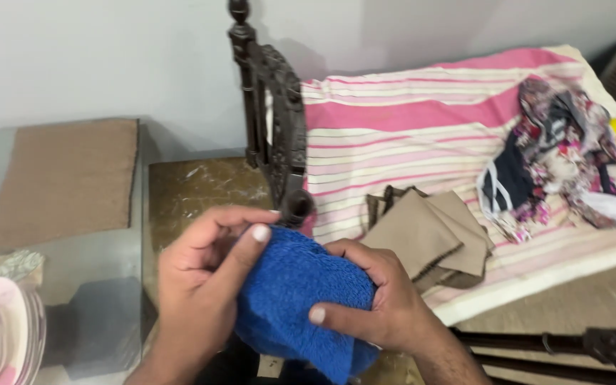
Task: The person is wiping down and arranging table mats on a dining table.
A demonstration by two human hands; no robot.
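A blue terry cloth (294,296) is bunched up between both hands at the bottom centre of the head view. My left hand (204,285) grips its left side, thumb laid across the top. My right hand (379,296) clasps its right side, thumb pressed on the front. Just behind the cloth stands the end of a dark carved wooden bed post (279,135).
A pink and cream striped sheet (422,128) covers the bed at right. On it lie a folded tan cloth (429,239) and a heap of patterned floral fabric (572,157). A glass-topped table (94,271) with a brown mat (65,178) sits at left. Dark wooden rails (572,346) run at bottom right.
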